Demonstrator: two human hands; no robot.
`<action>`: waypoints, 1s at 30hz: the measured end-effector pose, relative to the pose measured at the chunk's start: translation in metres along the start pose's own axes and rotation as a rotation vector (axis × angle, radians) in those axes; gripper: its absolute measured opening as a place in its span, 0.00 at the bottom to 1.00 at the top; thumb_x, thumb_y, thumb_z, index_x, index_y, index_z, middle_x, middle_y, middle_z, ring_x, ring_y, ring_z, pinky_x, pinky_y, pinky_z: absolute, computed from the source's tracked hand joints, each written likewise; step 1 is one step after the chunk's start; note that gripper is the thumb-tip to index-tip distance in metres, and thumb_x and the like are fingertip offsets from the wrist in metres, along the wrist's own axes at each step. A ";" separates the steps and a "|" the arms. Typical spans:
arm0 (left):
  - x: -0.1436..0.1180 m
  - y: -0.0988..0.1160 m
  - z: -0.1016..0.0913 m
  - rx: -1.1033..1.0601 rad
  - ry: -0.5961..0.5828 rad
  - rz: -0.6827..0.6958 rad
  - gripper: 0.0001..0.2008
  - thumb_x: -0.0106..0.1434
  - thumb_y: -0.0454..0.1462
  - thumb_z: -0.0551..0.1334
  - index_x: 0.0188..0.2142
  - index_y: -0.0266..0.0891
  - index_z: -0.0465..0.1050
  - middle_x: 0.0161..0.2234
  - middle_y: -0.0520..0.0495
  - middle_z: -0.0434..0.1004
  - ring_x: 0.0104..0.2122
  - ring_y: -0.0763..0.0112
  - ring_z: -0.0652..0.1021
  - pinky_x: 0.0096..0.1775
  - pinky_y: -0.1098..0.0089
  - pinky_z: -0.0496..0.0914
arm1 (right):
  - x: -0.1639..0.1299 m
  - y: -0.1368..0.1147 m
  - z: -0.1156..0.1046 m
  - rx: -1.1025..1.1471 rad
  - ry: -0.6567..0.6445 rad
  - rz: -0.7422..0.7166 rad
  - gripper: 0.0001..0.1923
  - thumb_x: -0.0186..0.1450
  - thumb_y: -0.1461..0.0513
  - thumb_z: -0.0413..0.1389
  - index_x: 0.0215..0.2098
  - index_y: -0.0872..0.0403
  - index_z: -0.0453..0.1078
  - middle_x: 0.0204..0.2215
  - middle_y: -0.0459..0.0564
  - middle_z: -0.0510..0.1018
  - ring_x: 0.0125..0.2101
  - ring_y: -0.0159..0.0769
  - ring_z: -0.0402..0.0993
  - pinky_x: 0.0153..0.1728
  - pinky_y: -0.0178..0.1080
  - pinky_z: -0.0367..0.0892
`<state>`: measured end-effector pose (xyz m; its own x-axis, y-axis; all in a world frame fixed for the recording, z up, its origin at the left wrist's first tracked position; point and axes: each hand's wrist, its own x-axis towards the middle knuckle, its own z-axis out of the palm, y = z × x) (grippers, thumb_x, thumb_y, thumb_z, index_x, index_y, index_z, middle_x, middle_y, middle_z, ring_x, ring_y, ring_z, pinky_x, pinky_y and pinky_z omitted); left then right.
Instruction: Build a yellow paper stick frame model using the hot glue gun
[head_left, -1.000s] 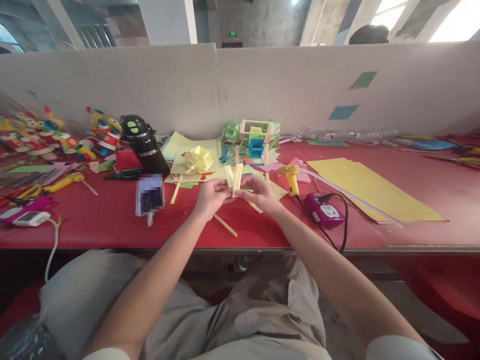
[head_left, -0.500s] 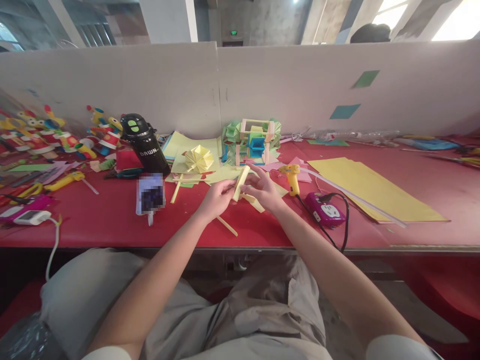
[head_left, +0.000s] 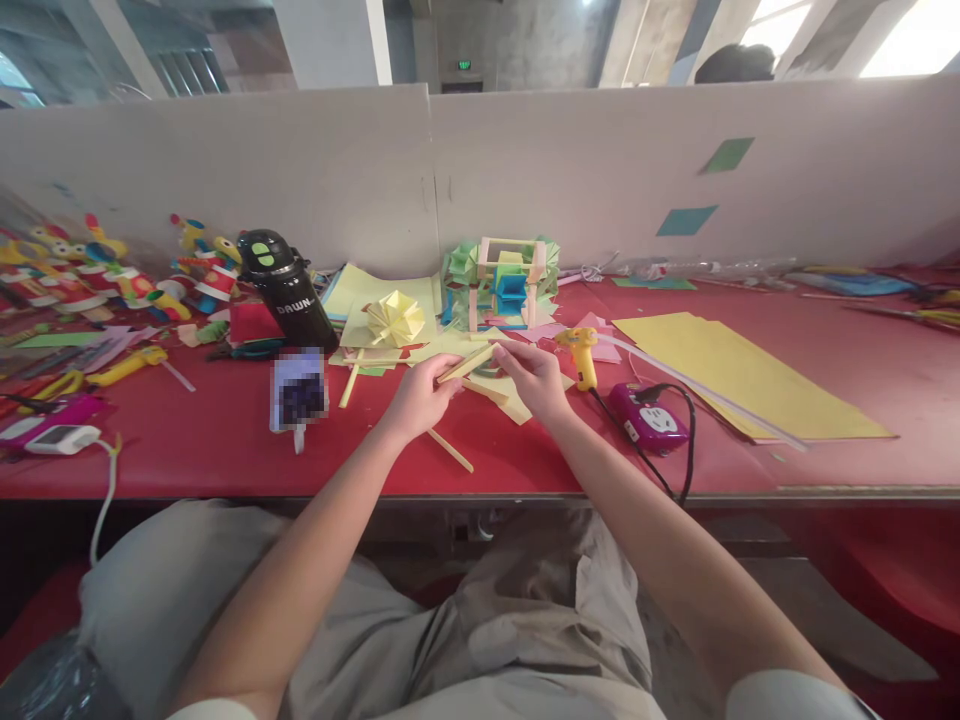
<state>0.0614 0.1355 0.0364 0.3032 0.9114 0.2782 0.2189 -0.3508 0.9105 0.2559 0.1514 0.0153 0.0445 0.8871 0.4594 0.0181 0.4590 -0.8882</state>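
Observation:
Both hands meet over the middle of the red table (head_left: pixel 225 440). My left hand (head_left: pixel 417 398) and my right hand (head_left: pixel 534 378) pinch the two ends of a folded yellow paper strip (head_left: pixel 468 362), which lies nearly level between them. More yellow paper (head_left: pixel 510 400) lies under my right hand. A loose wooden stick (head_left: pixel 450 450) rests on the table just below my left hand.
A yellow glue gun (head_left: pixel 579 352) and a purple power socket (head_left: pixel 649 420) with a black cord sit right of my hands. Behind are a paper-and-stick model (head_left: pixel 502 282), a yellow paper fan (head_left: pixel 395 318), a black bottle (head_left: pixel 285 290), toys at left, yellow sheets (head_left: pixel 742 380) at right.
The paper strip has tipped from upright to nearly flat between my hands. My right hand has shifted slightly up and my left hand has closed in on the strip's left end.

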 end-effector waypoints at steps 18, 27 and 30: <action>0.002 0.017 -0.005 -0.629 0.180 -0.292 0.10 0.59 0.27 0.60 0.41 0.35 0.73 0.45 0.42 0.77 0.45 0.62 0.80 0.51 0.58 0.74 | -0.006 -0.018 0.000 0.135 -0.284 0.049 0.13 0.55 0.53 0.68 0.31 0.53 0.75 0.34 0.50 0.80 0.37 0.38 0.75 0.40 0.42 0.72; 0.003 0.014 0.008 -0.630 0.209 -0.245 0.19 0.57 0.25 0.59 0.48 0.37 0.69 0.51 0.39 0.74 0.49 0.60 0.79 0.52 0.58 0.71 | -0.011 -0.022 0.003 0.021 -0.624 -0.049 0.17 0.58 0.56 0.67 0.45 0.48 0.79 0.45 0.52 0.78 0.46 0.40 0.73 0.41 0.40 0.70; 0.004 0.014 0.014 -0.647 0.241 -0.222 0.25 0.57 0.24 0.59 0.54 0.38 0.66 0.54 0.38 0.73 0.50 0.59 0.79 0.52 0.59 0.71 | -0.013 -0.017 0.007 -0.122 -0.581 -0.109 0.18 0.57 0.55 0.67 0.46 0.48 0.79 0.40 0.51 0.77 0.34 0.35 0.71 0.31 0.38 0.67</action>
<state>0.0784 0.1317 0.0457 0.0863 0.9946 0.0574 -0.3638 -0.0222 0.9312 0.2476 0.1326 0.0245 -0.5167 0.7317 0.4445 0.1074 0.5705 -0.8143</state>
